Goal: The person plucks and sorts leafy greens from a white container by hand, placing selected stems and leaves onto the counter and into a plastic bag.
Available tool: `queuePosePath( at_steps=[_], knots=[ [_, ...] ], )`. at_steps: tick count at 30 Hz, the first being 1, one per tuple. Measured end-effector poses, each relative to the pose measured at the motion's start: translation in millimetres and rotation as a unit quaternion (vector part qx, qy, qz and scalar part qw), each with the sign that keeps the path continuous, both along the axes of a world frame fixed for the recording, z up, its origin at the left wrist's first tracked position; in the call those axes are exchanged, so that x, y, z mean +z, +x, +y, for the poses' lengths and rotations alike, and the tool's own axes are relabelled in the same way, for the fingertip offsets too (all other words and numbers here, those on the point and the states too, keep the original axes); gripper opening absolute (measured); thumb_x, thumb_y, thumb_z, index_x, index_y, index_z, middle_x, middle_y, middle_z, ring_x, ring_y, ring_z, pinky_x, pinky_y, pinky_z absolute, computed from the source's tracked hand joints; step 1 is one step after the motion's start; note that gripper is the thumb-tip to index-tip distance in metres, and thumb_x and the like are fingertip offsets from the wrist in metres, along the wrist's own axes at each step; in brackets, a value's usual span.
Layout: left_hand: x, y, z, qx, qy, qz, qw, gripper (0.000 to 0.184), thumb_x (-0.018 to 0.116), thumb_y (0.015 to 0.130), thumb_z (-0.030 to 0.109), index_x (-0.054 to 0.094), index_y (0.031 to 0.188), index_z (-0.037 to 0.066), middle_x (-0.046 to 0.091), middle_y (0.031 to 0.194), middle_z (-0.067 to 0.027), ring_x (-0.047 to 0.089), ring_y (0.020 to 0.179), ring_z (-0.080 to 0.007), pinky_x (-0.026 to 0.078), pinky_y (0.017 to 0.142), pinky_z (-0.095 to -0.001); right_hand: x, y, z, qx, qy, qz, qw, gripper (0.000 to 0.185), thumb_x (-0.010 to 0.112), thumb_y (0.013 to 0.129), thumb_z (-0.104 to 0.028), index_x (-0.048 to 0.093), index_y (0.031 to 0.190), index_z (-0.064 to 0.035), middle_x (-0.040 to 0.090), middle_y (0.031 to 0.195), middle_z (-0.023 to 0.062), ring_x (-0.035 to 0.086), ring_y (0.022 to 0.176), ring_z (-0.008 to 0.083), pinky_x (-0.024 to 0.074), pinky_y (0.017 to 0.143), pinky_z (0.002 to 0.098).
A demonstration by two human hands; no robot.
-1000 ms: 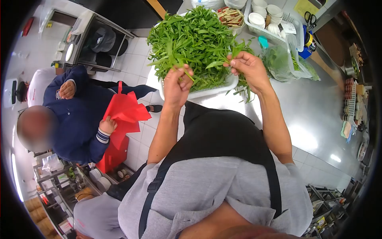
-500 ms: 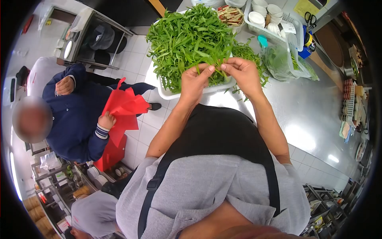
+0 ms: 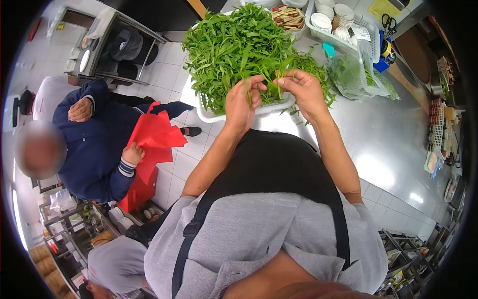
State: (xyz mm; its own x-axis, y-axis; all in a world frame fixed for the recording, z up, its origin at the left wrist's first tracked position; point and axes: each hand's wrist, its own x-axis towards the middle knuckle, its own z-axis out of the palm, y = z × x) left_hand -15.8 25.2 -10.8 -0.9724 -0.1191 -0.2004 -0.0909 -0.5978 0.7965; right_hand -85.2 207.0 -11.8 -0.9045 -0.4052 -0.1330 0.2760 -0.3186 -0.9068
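My left hand (image 3: pixel 241 105) is closed around a leafy green stem of water spinach, thumb and fingers pinched, slightly blurred. To its right, my right hand (image 3: pixel 304 93) pinches another water spinach sprig (image 3: pixel 279 85) between thumb and forefinger. The hands are a short gap apart, over the near edge of a white plastic basket (image 3: pixel 211 118). That basket is heaped with water spinach leaves (image 3: pixel 234 45). More loose stems (image 3: pixel 309 67) lie against its right side, partly behind my right hand.
A clear plastic bag of greens (image 3: pixel 348 74) lies on the steel table (image 3: pixel 368 134). Behind stand a crate of white cups and saucers (image 3: pixel 321 22) and a container of small packets (image 3: pixel 289 17). At left, a person in a navy jacket (image 3: pixel 97 144) holds red bags (image 3: pixel 154 134).
My hands have moved slightly apart from nearly touching, each keeping a piece of water spinach. The left fingers have curled inward. The co-worker's red bag has shifted slightly.
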Motion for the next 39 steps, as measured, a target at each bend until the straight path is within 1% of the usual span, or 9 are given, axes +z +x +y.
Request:
queuePosePath(
  at_steps=[5, 13, 21, 27, 30, 32, 35, 36, 39],
  knots=[
    [4.0, -0.1, 17.4, -0.003, -0.015, -0.012, 1.0, 0.032, 0.044, 0.11, 0.024, 0.056, 0.128, 0.002, 0.065, 0.118, -0.0087, 0.059, 0.104, -0.0161, 0.047, 0.091, -0.0354, 2.8, 3.7, -6.5, 0.005, 0.089, 0.074, 0.993, 0.011, 0.071, 0.092, -0.004, 0.07, 0.1, 0.0032, 0.074, 0.089, 0.0054, 0.064, 0.074, 0.0085, 0.0506, 0.07, 0.0228],
    [7.2, -9.4, 30.7, -0.05, -0.011, 0.011, 0.999, 0.032, 0.043, 0.111, 0.029, 0.057, 0.127, 0.005, 0.064, 0.12, -0.0055, 0.06, 0.107, -0.0147, 0.048, 0.094, -0.0375, 11.5, 10.0, -5.1, -0.016, 0.291, 0.249, 0.924, 0.017, 0.072, 0.087, -0.007, 0.07, 0.1, 0.0032, 0.068, 0.092, 0.0083, 0.065, 0.08, 0.0162, 0.0506, 0.072, 0.0283],
    [14.8, -36.5, 72.8, -0.177, -0.102, 0.075, 0.976, 0.037, 0.044, 0.111, 0.029, 0.056, 0.129, -0.001, 0.062, 0.11, -0.0037, 0.057, 0.097, -0.0111, 0.047, 0.087, -0.0288, 35.9, 17.0, 39.4, -0.127, 0.268, 0.251, 0.921, 0.014, 0.07, 0.085, -0.007, 0.069, 0.094, 0.0032, 0.064, 0.09, 0.0095, 0.061, 0.074, 0.0202, 0.0482, 0.068, 0.0301],
    [88.4, -81.7, 120.0, -0.163, -0.282, 0.21, 0.922, 0.045, 0.044, 0.108, 0.027, 0.05, 0.145, 0.002, 0.057, 0.135, -0.0127, 0.055, 0.124, -0.0227, 0.048, 0.102, -0.0393, 72.6, 0.1, 135.6, -0.325, 0.188, 0.257, 0.89, 0.019, 0.064, 0.092, -0.003, 0.074, 0.108, -0.0022, 0.068, 0.091, 0.0001, 0.058, 0.08, 0.0083, 0.0468, 0.073, 0.0253],
    [68.5, -145.8, 157.7, -0.091, -0.425, 0.298, 0.85, 0.037, 0.056, 0.101, 0.03, 0.075, 0.103, -0.001, 0.067, 0.12, -0.0217, 0.066, 0.099, -0.031, 0.052, 0.089, -0.0383, 59.6, -25.8, 173.8, -0.279, 0.233, 0.264, 0.893, 0.019, 0.063, 0.095, -0.007, 0.073, 0.109, -0.0002, 0.07, 0.089, 0.0, 0.056, 0.078, 0.0077, 0.0465, 0.073, 0.0262],
    [78.0, -180.0, 180.7, -0.223, -0.512, 0.157, 0.815, 0.041, 0.059, 0.097, 0.035, 0.078, 0.096, -0.001, 0.074, 0.104, -0.0201, 0.07, 0.094, -0.028, 0.052, 0.084, -0.0334, 29.2, -55.6, 186.9, -0.22, 0.274, 0.276, 0.895, 0.019, 0.062, 0.095, -0.01, 0.072, 0.106, 0.0018, 0.073, 0.088, 0.0063, 0.056, 0.074, 0.0125, 0.0466, 0.07, 0.0295],
    [56.7, -209.5, 193.8, -0.201, -0.662, 0.179, 0.699, 0.036, 0.071, 0.087, 0.033, 0.078, 0.095, -0.002, 0.075, 0.088, -0.0218, 0.071, 0.09, -0.0352, 0.054, 0.084, -0.0374, 15.4, -73.7, 203.2, -0.181, 0.495, 0.281, 0.802, 0.016, 0.062, 0.093, -0.009, 0.07, 0.099, 0.0035, 0.074, 0.091, 0.0179, 0.065, 0.074, 0.0244, 0.049, 0.07, 0.0375],
    [55.2, -212.6, 194.1, -0.188, -0.644, 0.195, 0.716, 0.035, 0.073, 0.084, 0.03, 0.077, 0.097, -0.003, 0.075, 0.093, -0.0228, 0.071, 0.094, -0.0363, 0.055, 0.086, -0.0383, 20.2, -71.1, 203.8, -0.204, 0.585, 0.308, 0.722, 0.013, 0.062, 0.091, -0.006, 0.071, 0.094, 0.0025, 0.071, 0.092, 0.0242, 0.07, 0.085, 0.0367, 0.0525, 0.076, 0.0444],
    [52.3, -203.4, 191.8, -0.164, -0.6, 0.24, 0.745, 0.039, 0.078, 0.078, 0.021, 0.074, 0.107, -0.005, 0.072, 0.108, -0.0255, 0.07, 0.104, -0.0385, 0.054, 0.092, -0.0401, 15.6, -81.3, 225.1, -0.083, 0.751, 0.22, 0.617, 0.015, 0.061, 0.088, -0.004, 0.073, 0.096, 0.0012, 0.071, 0.094, 0.0259, 0.071, 0.095, 0.0389, 0.0544, 0.084, 0.0484]
  ],
)
